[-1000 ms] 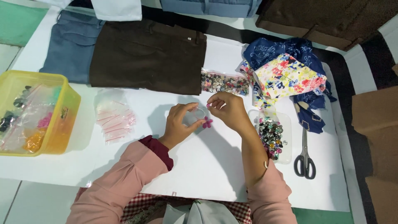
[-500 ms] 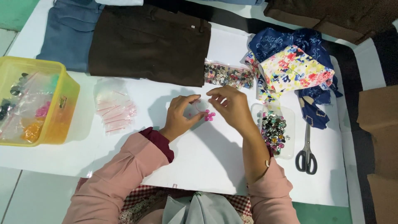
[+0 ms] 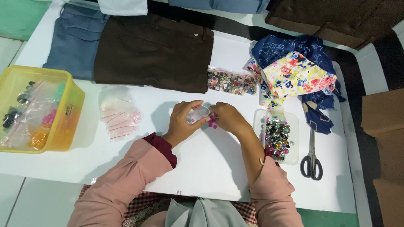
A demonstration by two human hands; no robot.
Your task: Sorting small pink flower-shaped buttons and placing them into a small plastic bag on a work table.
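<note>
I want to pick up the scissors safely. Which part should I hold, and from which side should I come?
Grip the scissors by the dark handle loops, coming from the near table edge. They lie flat, blades pointing away toward the floral fabric, loops nearest the person and clear of the clear tray of buttons.

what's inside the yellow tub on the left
The yellow tub holds clear bags of small pieces: dark, pink and orange ones show. Whatever lies beneath those bags is covered.
</note>
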